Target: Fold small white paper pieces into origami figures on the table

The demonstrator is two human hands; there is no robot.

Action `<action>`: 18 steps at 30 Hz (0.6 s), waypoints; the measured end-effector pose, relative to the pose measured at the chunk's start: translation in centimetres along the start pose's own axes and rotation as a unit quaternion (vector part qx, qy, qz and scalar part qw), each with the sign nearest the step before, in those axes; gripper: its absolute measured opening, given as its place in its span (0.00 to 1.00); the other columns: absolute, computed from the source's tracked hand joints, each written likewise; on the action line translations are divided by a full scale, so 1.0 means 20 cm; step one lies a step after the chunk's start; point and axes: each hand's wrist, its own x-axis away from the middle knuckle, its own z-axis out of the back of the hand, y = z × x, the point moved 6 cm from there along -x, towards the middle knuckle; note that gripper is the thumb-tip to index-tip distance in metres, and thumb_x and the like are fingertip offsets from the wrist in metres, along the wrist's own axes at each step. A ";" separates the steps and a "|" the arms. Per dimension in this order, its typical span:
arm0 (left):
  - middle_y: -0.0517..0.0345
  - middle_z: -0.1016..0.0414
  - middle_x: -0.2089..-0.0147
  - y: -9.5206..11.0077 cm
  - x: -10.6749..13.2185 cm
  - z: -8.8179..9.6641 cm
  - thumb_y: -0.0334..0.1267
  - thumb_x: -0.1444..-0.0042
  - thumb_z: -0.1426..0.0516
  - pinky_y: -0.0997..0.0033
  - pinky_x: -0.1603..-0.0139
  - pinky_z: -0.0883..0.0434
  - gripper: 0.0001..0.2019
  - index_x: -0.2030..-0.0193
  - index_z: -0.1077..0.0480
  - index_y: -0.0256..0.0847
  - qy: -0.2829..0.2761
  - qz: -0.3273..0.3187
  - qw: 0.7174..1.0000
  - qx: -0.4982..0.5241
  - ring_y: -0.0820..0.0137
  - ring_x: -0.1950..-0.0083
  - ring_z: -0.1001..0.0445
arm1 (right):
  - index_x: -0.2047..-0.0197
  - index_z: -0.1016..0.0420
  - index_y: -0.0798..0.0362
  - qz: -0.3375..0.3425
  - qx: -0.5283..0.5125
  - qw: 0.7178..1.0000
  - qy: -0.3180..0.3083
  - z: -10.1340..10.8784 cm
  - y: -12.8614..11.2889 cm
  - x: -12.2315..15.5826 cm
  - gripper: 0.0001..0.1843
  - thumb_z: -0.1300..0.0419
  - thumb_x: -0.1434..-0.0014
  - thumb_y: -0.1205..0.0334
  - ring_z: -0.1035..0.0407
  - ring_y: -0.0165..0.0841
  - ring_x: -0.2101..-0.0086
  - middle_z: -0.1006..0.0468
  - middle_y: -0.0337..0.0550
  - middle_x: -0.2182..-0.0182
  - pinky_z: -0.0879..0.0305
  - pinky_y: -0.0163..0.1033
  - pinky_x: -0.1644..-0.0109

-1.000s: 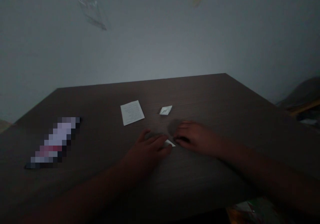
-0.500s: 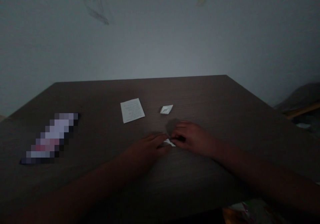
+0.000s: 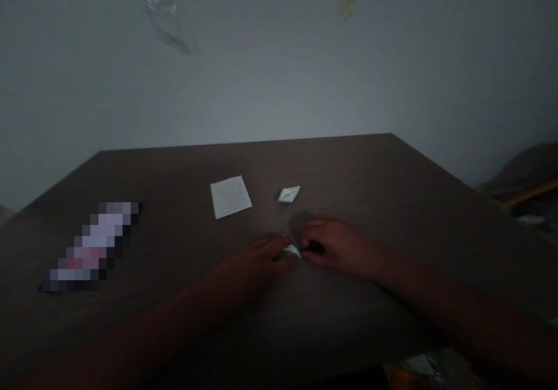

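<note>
A small folded piece of white paper [image 3: 292, 251] lies on the table, mostly covered by my fingers. My left hand [image 3: 265, 256] reaches in from the left, its thumb and fingers closed about the paper and pressing it down. From the right, my right hand [image 3: 329, 242] is curled in a pinch, with its fingertips at the paper's right-hand corner. Just beyond the hands sits a small folded paper shape [image 3: 289, 195], pointed at its ends. A square sheet of printed paper [image 3: 231, 197] rests flat to the left of it.
The dark wooden table [image 3: 349, 169] stands against a pale wall [image 3: 279, 76]. On its left side lies a flat, pixelated object [image 3: 93, 244]. Clear plastic [image 3: 163, 15] hangs on the wall. Blurred clutter [image 3: 418, 369] shows below the table's front edge at right.
The camera has tilted up a little, so the table sits slightly lower in view. The left-hand fingers and the paper have shifted slightly left; the right hand keeps its pinch.
</note>
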 end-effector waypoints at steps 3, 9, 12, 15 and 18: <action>0.44 0.24 0.20 0.00 0.00 -0.01 0.20 0.28 0.39 0.59 0.30 0.18 0.28 0.26 0.25 0.44 -0.001 -0.001 1.000 0.006 0.53 0.25 0.19 | 0.59 0.19 0.50 -0.008 -0.019 1.000 0.002 -0.01 0.02 -0.01 0.08 0.25 0.32 0.69 0.22 0.40 0.56 0.17 0.41 0.60 0.30 0.44 0.48; 0.43 0.22 0.21 0.00 0.00 0.00 0.18 0.28 0.42 0.58 0.31 0.17 0.26 0.29 0.23 0.42 0.016 -0.002 1.000 0.017 0.53 0.26 0.17 | 0.59 0.19 0.50 -0.014 -0.053 0.998 0.012 -0.03 0.06 -0.01 0.09 0.24 0.33 0.70 0.23 0.38 0.56 0.16 0.40 0.60 0.32 0.43 0.49; 0.45 0.21 0.22 0.01 0.00 0.02 0.18 0.29 0.42 0.60 0.30 0.17 0.25 0.30 0.23 0.43 0.013 -0.005 1.000 0.017 0.54 0.26 0.17 | 0.59 0.18 0.50 -0.015 -0.057 0.998 0.016 -0.03 0.08 -0.02 0.09 0.24 0.33 0.70 0.22 0.38 0.56 0.16 0.39 0.61 0.32 0.43 0.49; 0.47 0.21 0.22 0.01 0.00 0.03 0.19 0.29 0.40 0.61 0.30 0.18 0.26 0.29 0.23 0.44 0.015 -0.005 1.000 0.020 0.56 0.27 0.17 | 0.59 0.18 0.50 -0.023 -0.050 0.998 0.021 -0.04 0.09 -0.03 0.08 0.24 0.32 0.68 0.22 0.39 0.56 0.16 0.40 0.62 0.33 0.43 0.50; 0.45 0.21 0.23 0.01 0.00 0.02 0.19 0.29 0.40 0.60 0.30 0.18 0.25 0.30 0.22 0.43 0.010 -0.007 1.000 0.029 0.55 0.27 0.18 | 0.61 0.19 0.49 -0.032 -0.038 0.998 0.033 -0.05 0.07 -0.04 0.08 0.26 0.32 0.68 0.23 0.38 0.58 0.16 0.39 0.63 0.34 0.42 0.52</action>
